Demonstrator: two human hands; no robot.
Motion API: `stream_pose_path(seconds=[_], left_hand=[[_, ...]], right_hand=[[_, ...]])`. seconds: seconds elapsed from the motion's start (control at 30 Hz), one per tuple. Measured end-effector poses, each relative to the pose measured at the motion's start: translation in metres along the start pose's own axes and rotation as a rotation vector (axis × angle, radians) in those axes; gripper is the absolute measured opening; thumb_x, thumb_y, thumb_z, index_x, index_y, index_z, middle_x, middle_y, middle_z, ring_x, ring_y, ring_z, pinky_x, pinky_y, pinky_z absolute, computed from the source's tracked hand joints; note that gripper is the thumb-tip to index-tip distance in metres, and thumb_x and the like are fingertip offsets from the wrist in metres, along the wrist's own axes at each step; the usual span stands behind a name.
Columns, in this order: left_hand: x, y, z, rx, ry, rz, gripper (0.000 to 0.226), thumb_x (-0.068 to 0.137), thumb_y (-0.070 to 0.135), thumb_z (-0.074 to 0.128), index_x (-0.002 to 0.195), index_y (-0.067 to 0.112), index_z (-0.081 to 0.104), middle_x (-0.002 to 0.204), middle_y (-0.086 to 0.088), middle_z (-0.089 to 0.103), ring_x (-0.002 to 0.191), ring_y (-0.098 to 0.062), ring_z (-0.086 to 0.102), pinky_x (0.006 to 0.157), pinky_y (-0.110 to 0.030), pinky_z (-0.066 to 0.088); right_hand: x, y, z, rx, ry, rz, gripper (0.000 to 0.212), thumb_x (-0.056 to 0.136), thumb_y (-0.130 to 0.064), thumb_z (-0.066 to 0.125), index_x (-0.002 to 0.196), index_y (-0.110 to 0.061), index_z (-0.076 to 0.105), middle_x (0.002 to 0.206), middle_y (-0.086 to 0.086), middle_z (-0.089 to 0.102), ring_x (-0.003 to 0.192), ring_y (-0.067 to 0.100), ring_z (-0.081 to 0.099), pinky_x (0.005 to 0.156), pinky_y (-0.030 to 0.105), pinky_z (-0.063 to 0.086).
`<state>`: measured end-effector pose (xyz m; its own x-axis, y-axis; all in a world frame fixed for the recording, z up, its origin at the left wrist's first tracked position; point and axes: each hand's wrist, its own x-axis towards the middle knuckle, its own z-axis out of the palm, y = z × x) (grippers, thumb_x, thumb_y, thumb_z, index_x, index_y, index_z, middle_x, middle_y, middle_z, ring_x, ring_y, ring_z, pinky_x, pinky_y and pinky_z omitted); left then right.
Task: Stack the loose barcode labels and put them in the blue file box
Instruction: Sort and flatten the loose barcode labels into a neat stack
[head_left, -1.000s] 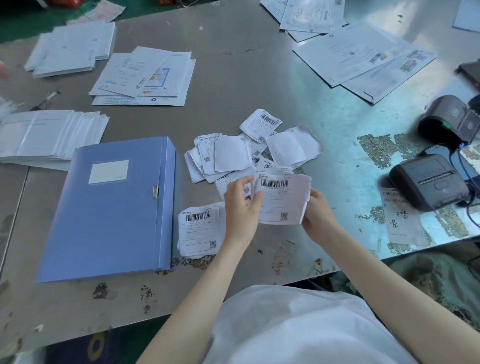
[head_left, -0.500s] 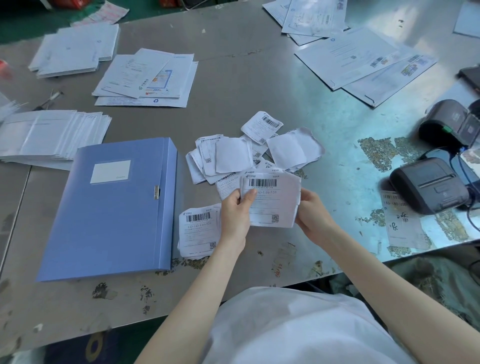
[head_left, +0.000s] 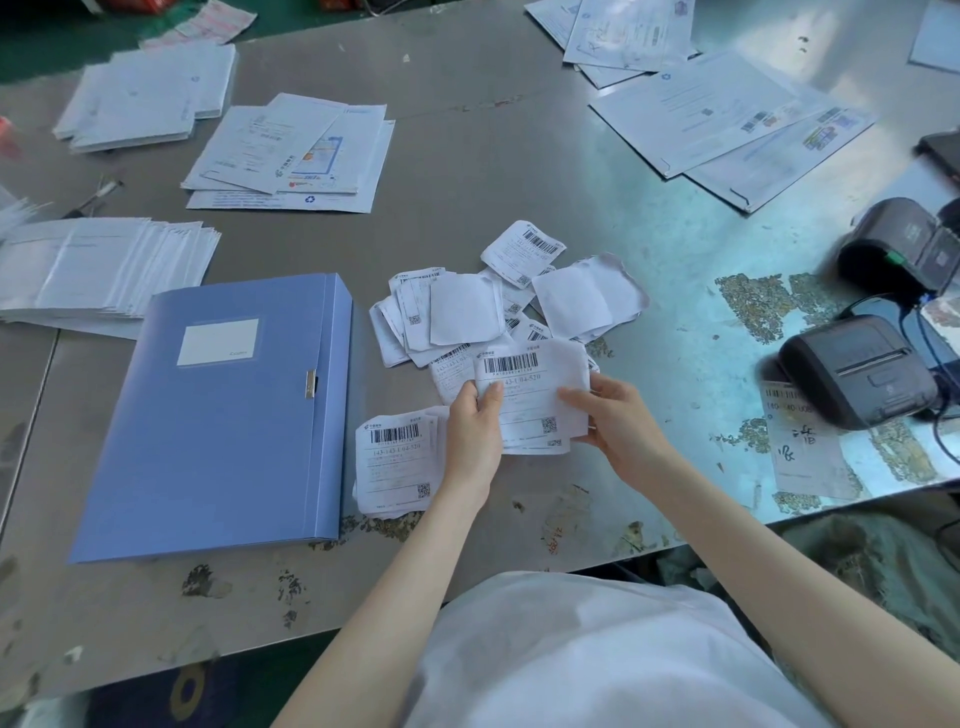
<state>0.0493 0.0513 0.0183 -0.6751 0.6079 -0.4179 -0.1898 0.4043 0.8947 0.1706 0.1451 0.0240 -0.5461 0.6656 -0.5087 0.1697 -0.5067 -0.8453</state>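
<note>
A closed blue file box (head_left: 223, 415) lies flat on the grey metal table, left of centre. Right of it sits a loose heap of white barcode labels (head_left: 467, 312), some face down. A small squared stack of labels (head_left: 395, 457) rests beside the box's near right corner. Between both hands I hold a bundle of labels (head_left: 530, 400), barcode up, just above the table. My left hand (head_left: 472, 436) pinches the bundle's left edge. My right hand (head_left: 618, 421) grips its right edge.
Two black label printers (head_left: 857, 369) (head_left: 893, 244) with cables stand at the right edge, with a written slip (head_left: 805, 452) in front. Piles of white envelopes (head_left: 98, 270) and printed forms (head_left: 291, 156) lie at the left and back. More sheets (head_left: 727, 114) lie at the back right.
The held bundle has come down and a little left toward the table. My right hand's fingers have shifted onto the front of its right edge.
</note>
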Motion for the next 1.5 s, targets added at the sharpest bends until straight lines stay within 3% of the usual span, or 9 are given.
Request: stream_pose_path(seconds=[0.23, 0.33, 0.43, 0.7, 0.87, 1.03, 1.23, 1.37, 1.5], left_hand=[[-0.002, -0.015, -0.02, 0.096, 0.052, 0.049, 0.021, 0.091, 0.02, 0.047, 0.093, 0.0, 0.053, 0.085, -0.015, 0.06, 0.074, -0.021, 0.051, 0.066, -0.035, 0.041], [-0.006, -0.021, -0.037, 0.151, 0.129, 0.1, 0.008, 0.093, 0.01, 0.049, 0.087, 0.011, 0.054, 0.088, -0.007, 0.063, 0.075, -0.015, 0.055, 0.063, -0.022, 0.043], [-0.012, -0.028, -0.059, 0.18, 0.272, 0.134, 0.007, 0.093, 0.009, 0.053, 0.097, 0.014, 0.055, 0.092, 0.002, 0.064, 0.081, -0.011, 0.059, 0.063, -0.01, 0.043], [-0.017, -0.046, -0.097, 0.359, 0.466, 0.14, 0.02, 0.096, 0.01, 0.05, 0.115, 0.008, 0.053, 0.113, -0.002, 0.06, 0.102, -0.013, 0.055, 0.074, -0.014, 0.045], [-0.015, -0.058, -0.093, 0.533, 0.428, 0.195, 0.04, 0.09, 0.0, 0.056, 0.128, 0.009, 0.045, 0.123, -0.006, 0.045, 0.11, -0.016, 0.05, 0.085, -0.016, 0.039], [-0.011, -0.06, -0.086, 0.742, 0.431, 0.308, 0.058, 0.077, -0.015, 0.059, 0.13, 0.006, 0.044, 0.133, -0.014, 0.037, 0.119, -0.025, 0.042, 0.098, -0.026, 0.039], [0.008, -0.045, -0.073, 0.805, 0.352, 0.388, 0.038, 0.082, -0.007, 0.057, 0.118, 0.006, 0.058, 0.13, -0.011, 0.05, 0.118, -0.03, 0.048, 0.097, -0.042, 0.045], [0.024, -0.029, -0.054, 0.781, 0.234, 0.441, 0.033, 0.088, 0.002, 0.055, 0.121, 0.003, 0.056, 0.129, -0.012, 0.05, 0.117, -0.028, 0.048, 0.098, -0.031, 0.036], [0.042, -0.016, -0.037, 0.813, 0.1, 0.484, 0.033, 0.089, 0.005, 0.054, 0.122, 0.002, 0.053, 0.128, -0.011, 0.048, 0.119, -0.028, 0.048, 0.102, -0.037, 0.039]], right_hand=[[0.005, 0.006, 0.015, -0.116, 0.042, -0.005, 0.012, 0.081, 0.007, 0.059, 0.088, -0.001, 0.063, 0.088, 0.012, 0.067, 0.079, 0.027, 0.065, 0.081, 0.05, 0.054], [0.01, 0.006, 0.029, -0.205, 0.005, 0.006, 0.015, 0.079, 0.009, 0.059, 0.093, 0.005, 0.058, 0.085, 0.015, 0.059, 0.079, 0.028, 0.061, 0.08, 0.055, 0.053], [0.013, 0.007, 0.045, -0.258, -0.025, -0.005, 0.019, 0.08, 0.008, 0.059, 0.095, -0.004, 0.057, 0.078, 0.01, 0.059, 0.069, 0.025, 0.059, 0.067, 0.043, 0.055], [0.024, 0.01, 0.066, -0.253, -0.02, -0.013, 0.02, 0.083, 0.008, 0.056, 0.099, -0.003, 0.057, 0.079, 0.014, 0.061, 0.053, 0.019, 0.061, 0.047, 0.025, 0.052], [0.033, 0.009, 0.06, -0.335, 0.087, -0.085, 0.02, 0.082, 0.005, 0.054, 0.093, -0.012, 0.058, 0.076, 0.005, 0.059, 0.048, 0.01, 0.055, 0.053, 0.025, 0.044], [0.041, 0.005, 0.05, -0.398, 0.17, -0.146, 0.022, 0.08, 0.001, 0.054, 0.09, -0.017, 0.06, 0.077, -0.001, 0.059, 0.072, 0.019, 0.055, 0.072, 0.036, 0.048], [0.048, -0.003, 0.034, -0.397, 0.292, -0.21, 0.023, 0.078, 0.005, 0.05, 0.094, -0.01, 0.058, 0.087, -0.001, 0.058, 0.07, 0.012, 0.052, 0.054, 0.014, 0.041], [0.057, -0.007, 0.018, -0.401, 0.332, -0.209, 0.021, 0.076, 0.003, 0.052, 0.091, -0.011, 0.059, 0.091, 0.002, 0.059, 0.076, 0.017, 0.052, 0.061, 0.024, 0.044], [0.069, -0.018, 0.009, -0.434, 0.348, -0.235, 0.023, 0.078, 0.004, 0.052, 0.096, -0.009, 0.06, 0.091, 0.006, 0.06, 0.065, 0.008, 0.05, 0.048, 0.013, 0.039]])
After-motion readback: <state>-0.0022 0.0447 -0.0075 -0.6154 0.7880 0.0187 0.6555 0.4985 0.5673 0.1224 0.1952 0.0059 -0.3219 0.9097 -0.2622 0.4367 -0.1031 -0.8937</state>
